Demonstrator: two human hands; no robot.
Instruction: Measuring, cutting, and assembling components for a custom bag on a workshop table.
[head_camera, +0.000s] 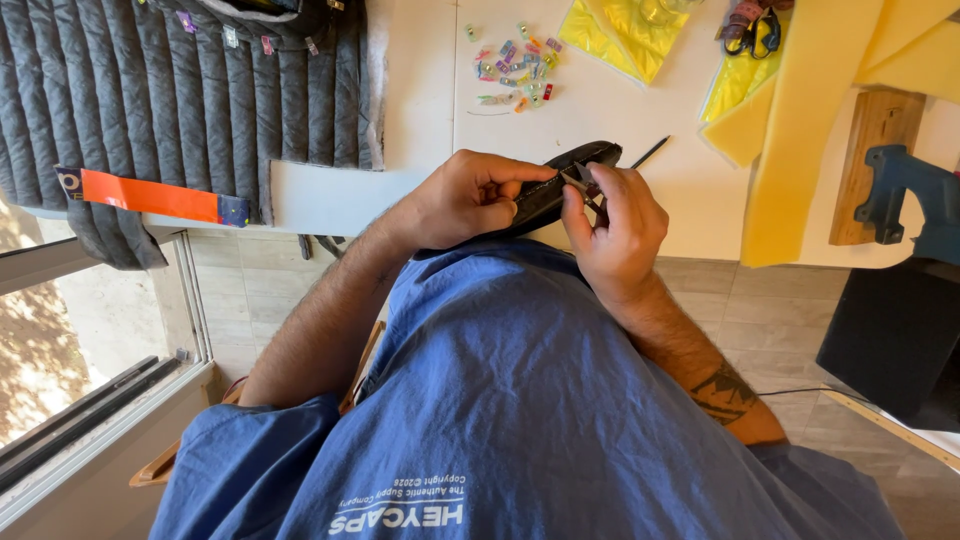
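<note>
The person sits at the white tabletop (420, 90), blue shirt (520, 400) filling the lower view. The left hand (470, 195) grips a dark, curved piece (560, 185) by its near edge. The right hand (615, 225) pinches small metal snips (583, 180) against that piece, fingers (572, 205) closed round them. A thin dark pencil (650, 152) lies just beyond. Farther back sit a scatter of coloured clips (520, 68), yellow foam sheets (800, 120) and a grey quilted cloth (180, 90) with an orange strip (150, 195).
</note>
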